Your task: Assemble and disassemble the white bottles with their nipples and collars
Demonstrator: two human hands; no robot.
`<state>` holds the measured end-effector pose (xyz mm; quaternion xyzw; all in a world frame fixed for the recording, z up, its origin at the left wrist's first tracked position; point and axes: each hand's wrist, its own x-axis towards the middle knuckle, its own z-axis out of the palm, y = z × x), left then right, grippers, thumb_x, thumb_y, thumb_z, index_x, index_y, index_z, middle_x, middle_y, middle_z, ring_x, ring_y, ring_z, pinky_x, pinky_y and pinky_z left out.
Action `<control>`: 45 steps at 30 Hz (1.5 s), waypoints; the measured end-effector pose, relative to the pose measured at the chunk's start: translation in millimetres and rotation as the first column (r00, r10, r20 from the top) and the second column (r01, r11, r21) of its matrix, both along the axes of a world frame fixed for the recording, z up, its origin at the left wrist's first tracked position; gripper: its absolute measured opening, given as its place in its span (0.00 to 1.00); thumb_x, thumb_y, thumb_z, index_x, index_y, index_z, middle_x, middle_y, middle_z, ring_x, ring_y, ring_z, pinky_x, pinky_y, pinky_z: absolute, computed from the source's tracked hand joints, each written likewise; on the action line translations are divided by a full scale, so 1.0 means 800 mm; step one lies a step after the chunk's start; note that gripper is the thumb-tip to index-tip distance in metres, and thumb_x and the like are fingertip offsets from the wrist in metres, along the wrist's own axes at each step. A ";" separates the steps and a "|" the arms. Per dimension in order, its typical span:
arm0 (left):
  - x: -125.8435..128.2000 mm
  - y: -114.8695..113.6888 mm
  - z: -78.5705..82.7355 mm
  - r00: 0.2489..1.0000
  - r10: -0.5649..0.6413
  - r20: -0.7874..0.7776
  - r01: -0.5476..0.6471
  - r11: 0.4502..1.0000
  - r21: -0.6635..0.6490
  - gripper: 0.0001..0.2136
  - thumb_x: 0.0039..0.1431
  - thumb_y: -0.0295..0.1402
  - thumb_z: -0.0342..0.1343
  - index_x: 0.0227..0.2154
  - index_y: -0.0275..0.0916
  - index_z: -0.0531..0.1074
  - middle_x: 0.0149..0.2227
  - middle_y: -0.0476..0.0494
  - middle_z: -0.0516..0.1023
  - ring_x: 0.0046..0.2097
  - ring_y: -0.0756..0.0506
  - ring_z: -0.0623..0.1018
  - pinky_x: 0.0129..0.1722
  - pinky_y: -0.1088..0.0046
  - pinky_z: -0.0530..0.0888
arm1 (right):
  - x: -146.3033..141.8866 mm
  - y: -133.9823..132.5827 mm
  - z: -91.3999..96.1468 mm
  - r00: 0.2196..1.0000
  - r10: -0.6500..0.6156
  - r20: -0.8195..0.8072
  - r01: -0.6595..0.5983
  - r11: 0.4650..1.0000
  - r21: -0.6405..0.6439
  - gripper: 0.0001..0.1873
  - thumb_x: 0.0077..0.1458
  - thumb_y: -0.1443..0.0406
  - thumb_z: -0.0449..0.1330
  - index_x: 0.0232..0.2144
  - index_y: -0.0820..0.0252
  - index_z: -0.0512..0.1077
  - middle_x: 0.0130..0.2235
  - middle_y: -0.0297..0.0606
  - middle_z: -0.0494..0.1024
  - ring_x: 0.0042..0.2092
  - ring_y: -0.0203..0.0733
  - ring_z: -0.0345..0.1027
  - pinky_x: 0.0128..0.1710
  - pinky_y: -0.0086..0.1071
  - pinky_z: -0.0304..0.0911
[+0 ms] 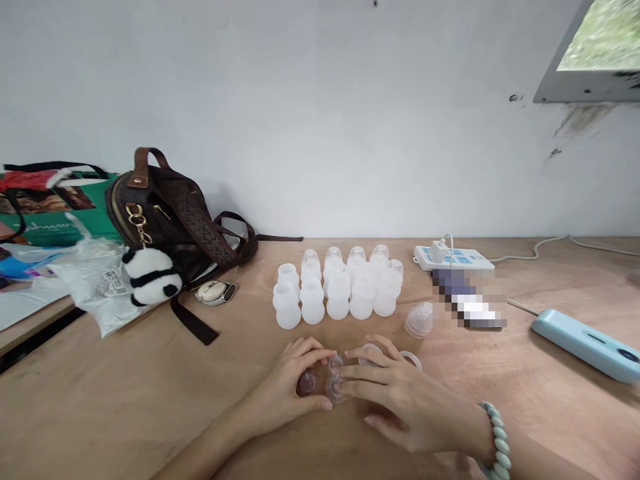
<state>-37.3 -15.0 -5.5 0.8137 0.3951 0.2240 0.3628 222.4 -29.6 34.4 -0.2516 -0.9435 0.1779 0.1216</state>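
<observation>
Several clear bottle nipples stand close together on the wooden table (210, 393). My left hand (295, 377) curves around them from the left, its thumb and fingers apart. One nipple (307, 382) sits inside that curve, and another (335, 363) is by my left fingertips. My right hand (387, 383) reaches in from the right with its fingers stretched out; a fingertip rests at the nearest nipple (337, 389). Under and beyond my right fingers lie a clear round part (370, 353), partly covered, and a pale ring (412, 359). White baby bottles (337, 300) stand in rows behind my hands, some with clear domed tops.
A clear cap (419, 320) lies right of the bottles. Farther right are a power strip (455, 258), a partly blurred dark object (453, 283) and a light blue device (585, 343). On the left are a mouse (215, 292), a backpack (165, 207) and a panda plush (151, 277).
</observation>
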 end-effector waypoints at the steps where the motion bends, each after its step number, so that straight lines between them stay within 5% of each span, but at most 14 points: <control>1: 0.000 0.000 0.000 1.000 -0.001 -0.003 0.001 1.000 0.002 0.29 0.51 0.36 0.71 0.57 0.49 0.70 0.52 0.44 0.71 0.55 0.38 0.69 0.59 0.57 0.65 | 0.000 0.000 0.000 1.000 0.006 0.007 -0.006 1.000 -0.007 0.30 0.58 0.69 0.58 0.62 0.49 0.65 0.61 0.37 0.73 0.66 0.47 0.55 0.66 0.54 0.44; 15: -0.013 0.003 0.009 0.999 -0.033 0.032 0.036 0.994 -0.106 0.36 0.51 0.42 0.70 0.62 0.54 0.63 0.52 0.45 0.70 0.54 0.39 0.70 0.58 0.57 0.67 | 0.003 0.001 0.002 0.999 0.025 0.025 -0.026 1.000 0.009 0.31 0.56 0.70 0.60 0.62 0.49 0.66 0.60 0.37 0.74 0.66 0.48 0.56 0.65 0.51 0.49; 19: -0.033 0.008 0.017 0.995 -0.070 0.065 0.079 0.985 -0.154 0.29 0.54 0.40 0.68 0.58 0.51 0.67 0.48 0.47 0.72 0.50 0.41 0.72 0.54 0.62 0.69 | 0.004 0.002 0.000 0.999 0.030 0.023 -0.030 0.999 0.018 0.30 0.56 0.70 0.60 0.61 0.50 0.66 0.60 0.38 0.74 0.66 0.48 0.56 0.66 0.52 0.46; 25: -0.030 0.009 0.023 0.998 -0.051 -0.028 0.048 0.993 -0.105 0.07 0.59 0.35 0.61 0.39 0.43 0.75 0.42 0.47 0.73 0.44 0.44 0.72 0.45 0.69 0.68 | 0.005 0.003 -0.002 0.997 0.033 -0.075 -0.024 0.993 0.116 0.17 0.58 0.71 0.57 0.49 0.57 0.73 0.57 0.42 0.75 0.61 0.48 0.62 0.64 0.50 0.49; 28: -0.025 0.008 0.022 0.997 -0.059 -0.041 0.055 0.995 -0.080 0.07 0.59 0.36 0.62 0.39 0.42 0.75 0.43 0.47 0.72 0.44 0.44 0.72 0.46 0.69 0.68 | 0.004 0.004 -0.005 0.985 -0.018 -0.173 0.051 0.981 0.187 0.10 0.59 0.73 0.55 0.41 0.59 0.72 0.50 0.43 0.78 0.54 0.46 0.67 0.59 0.49 0.57; 37: -0.023 0.002 0.037 0.997 -0.011 0.077 0.007 0.999 0.053 0.15 0.58 0.46 0.63 0.43 0.44 0.75 0.40 0.47 0.76 0.42 0.42 0.76 0.45 0.66 0.73 | 0.002 0.006 -0.009 0.984 -0.064 -0.169 0.108 0.957 0.268 0.13 0.60 0.75 0.51 0.43 0.58 0.68 0.52 0.45 0.77 0.54 0.47 0.68 0.59 0.52 0.59; 39: -0.021 0.007 0.056 0.988 0.084 0.130 -0.113 0.967 0.229 0.09 0.63 0.42 0.58 0.42 0.44 0.75 0.41 0.46 0.78 0.43 0.42 0.77 0.46 0.65 0.74 | 0.004 0.006 -0.008 0.976 -0.069 -0.208 0.128 0.950 0.285 0.12 0.61 0.76 0.50 0.42 0.58 0.68 0.50 0.44 0.77 0.52 0.47 0.69 0.57 0.50 0.60; 43: -0.015 0.047 0.104 0.930 0.301 0.211 -0.367 0.799 0.476 0.07 0.65 0.36 0.55 0.43 0.41 0.72 0.44 0.43 0.78 0.48 0.40 0.74 0.52 0.60 0.70 | 0.009 0.008 -0.008 0.947 -0.080 -0.311 0.185 0.927 0.326 0.11 0.63 0.76 0.50 0.40 0.58 0.67 0.47 0.42 0.78 0.49 0.44 0.70 0.56 0.49 0.59; 45: -0.009 0.078 0.121 0.894 0.438 0.091 -0.403 0.701 0.588 0.11 0.63 0.35 0.55 0.46 0.39 0.72 0.48 0.41 0.78 0.52 0.38 0.73 0.54 0.57 0.69 | 0.010 0.010 -0.009 0.935 -0.088 -0.344 0.212 0.915 0.343 0.11 0.63 0.76 0.50 0.40 0.58 0.68 0.46 0.41 0.79 0.46 0.43 0.71 0.55 0.48 0.59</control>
